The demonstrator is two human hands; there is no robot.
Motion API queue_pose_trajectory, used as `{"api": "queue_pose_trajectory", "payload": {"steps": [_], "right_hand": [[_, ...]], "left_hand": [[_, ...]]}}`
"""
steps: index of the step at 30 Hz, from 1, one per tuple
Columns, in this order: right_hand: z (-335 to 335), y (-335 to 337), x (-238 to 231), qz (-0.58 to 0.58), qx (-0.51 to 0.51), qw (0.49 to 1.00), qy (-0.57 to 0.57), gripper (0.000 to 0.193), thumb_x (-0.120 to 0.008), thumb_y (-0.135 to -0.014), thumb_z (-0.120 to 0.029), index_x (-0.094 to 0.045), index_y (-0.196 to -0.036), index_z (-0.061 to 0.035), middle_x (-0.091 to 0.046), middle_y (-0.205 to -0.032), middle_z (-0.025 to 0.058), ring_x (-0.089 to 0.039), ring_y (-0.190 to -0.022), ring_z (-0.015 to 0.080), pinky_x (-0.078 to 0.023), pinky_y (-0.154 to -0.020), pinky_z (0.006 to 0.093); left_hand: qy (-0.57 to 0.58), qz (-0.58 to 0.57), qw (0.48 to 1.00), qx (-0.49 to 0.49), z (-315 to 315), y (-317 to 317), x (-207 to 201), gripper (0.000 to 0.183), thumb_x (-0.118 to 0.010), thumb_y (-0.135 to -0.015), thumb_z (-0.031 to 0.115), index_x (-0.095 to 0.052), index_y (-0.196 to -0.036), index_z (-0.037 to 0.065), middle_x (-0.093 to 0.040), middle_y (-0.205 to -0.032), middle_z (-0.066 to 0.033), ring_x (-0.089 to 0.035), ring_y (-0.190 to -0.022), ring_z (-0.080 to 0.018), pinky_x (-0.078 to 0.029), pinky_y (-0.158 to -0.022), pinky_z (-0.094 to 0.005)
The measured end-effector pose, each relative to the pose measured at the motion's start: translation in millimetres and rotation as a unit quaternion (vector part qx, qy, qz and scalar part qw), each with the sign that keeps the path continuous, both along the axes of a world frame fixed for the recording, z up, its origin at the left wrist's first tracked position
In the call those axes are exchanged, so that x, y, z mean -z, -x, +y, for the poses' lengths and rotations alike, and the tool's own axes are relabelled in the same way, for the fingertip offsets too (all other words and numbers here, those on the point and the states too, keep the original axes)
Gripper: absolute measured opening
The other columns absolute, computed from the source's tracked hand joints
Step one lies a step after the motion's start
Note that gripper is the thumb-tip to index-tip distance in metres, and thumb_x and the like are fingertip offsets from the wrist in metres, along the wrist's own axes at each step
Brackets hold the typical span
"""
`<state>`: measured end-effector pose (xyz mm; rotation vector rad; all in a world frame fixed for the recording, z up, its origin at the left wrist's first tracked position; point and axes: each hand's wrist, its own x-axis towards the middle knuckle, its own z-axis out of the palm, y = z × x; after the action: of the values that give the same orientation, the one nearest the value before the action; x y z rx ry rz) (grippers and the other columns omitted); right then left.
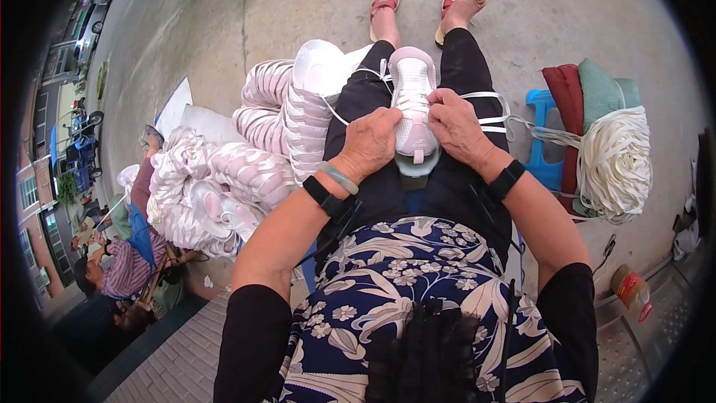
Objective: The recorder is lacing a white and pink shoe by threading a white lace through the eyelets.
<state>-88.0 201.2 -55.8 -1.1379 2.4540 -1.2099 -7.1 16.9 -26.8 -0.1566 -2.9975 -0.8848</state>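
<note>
Left hand (371,143) and right hand (458,125) flank a pink-and-white sneaker upper (421,138) — fingers (388,117) pinched narrow at its white laces (410,97) — with nested uppers (304,134) stacked to the left.

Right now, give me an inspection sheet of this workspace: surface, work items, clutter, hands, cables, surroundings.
Surface: dark trousers on the lap, concrete ground below.
Work items: white-and-pink shoe on the lap, toe pointing away; white laces threaded through.
Clutter: shoe stacks at left; blue stool, red cloth, green cloth and white lace bundle at right.
Hands: left hand and right hand curled at the shoe's two sides; exact grip unclear.
Cables: thin dark cord along the blouse.
Surroundings: another person at left, vehicles and buildings beyond.
</note>
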Motion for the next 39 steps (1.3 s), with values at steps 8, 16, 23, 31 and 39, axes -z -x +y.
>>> {"api": "queue_pose_trajectory", "payload": {"steps": [8,16,23,31,39], "right_hand": [[-1.2,7.8,11.9,-0.067,0.0,0.993,0.096,0.01,-0.061,-0.069,-0.01,-0.054,-0.073,-0.0051,-0.053,-0.091,0.0088,-0.054,-0.087,0.0278,-0.043,-0.074,0.0363],[4.5,9.0,6.3,-0.067,-0.019,0.993,0.092,0.01,-0.061,-0.071,-0.009,-0.053,-0.073,-0.0034,-0.054,-0.091,0.0116,-0.054,-0.085,0.0303,-0.044,-0.073,0.0367],[5.8,1.4,13.5,-0.047,0.014,0.992,0.114,0.007,-0.056,-0.073,-0.009,-0.053,-0.074,-0.0026,-0.056,-0.088,0.0127,-0.055,-0.08,0.032,-0.045,-0.072,0.039],[3.2,0.7,16.6,-0.088,0.021,0.991,0.095,0.006,-0.056,-0.073,-0.008,-0.054,-0.076,-0.003,-0.055,-0.089,0.0115,-0.055,-0.082,0.0297,-0.045,-0.072,0.0369],[10.9,0.5,16.4,-0.115,0.007,0.991,0.073,0.006,-0.056,-0.075,-0.008,-0.053,-0.077,-0.0038,-0.053,-0.09,0.01,-0.054,-0.085,0.0277,-0.044,-0.075,0.0331]], "left_hand": [[0.026,-0.008,1.0,-0.013,4.8,-0.3,-5.5,0.014,-0.053,-0.076,0.004,-0.054,-0.089,0.006,-0.057,-0.08,-0.0134,-0.058,-0.071,-0.0329,-0.047,-0.061,-0.0386],[-0.053,0.003,0.997,-0.051,14.3,6.8,-3.4,0.01,-0.058,-0.073,0.007,-0.055,-0.082,0.004,-0.054,-0.071,-0.0115,-0.056,-0.062,-0.0287,-0.045,-0.056,-0.0352],[-0.075,-0.027,0.996,-0.033,11.0,13.5,-0.6,0.01,-0.062,-0.072,0.006,-0.055,-0.078,0.003,-0.055,-0.065,-0.0111,-0.055,-0.057,-0.0233,-0.044,-0.054,-0.0316],[-0.146,-0.057,0.987,-0.043,5.0,14.0,8.7,0.012,-0.064,-0.073,0.005,-0.057,-0.081,0.002,-0.051,-0.06,-0.006,-0.047,-0.053,-0.0119,-0.041,-0.052,-0.0262],[-0.166,-0.106,0.98,-0.032,2.6,15.8,5.9,0.012,-0.064,-0.073,0.005,-0.057,-0.081,0.002,-0.046,-0.056,-0.0024,-0.042,-0.052,-0.0084,-0.039,-0.05,-0.0242]]}}
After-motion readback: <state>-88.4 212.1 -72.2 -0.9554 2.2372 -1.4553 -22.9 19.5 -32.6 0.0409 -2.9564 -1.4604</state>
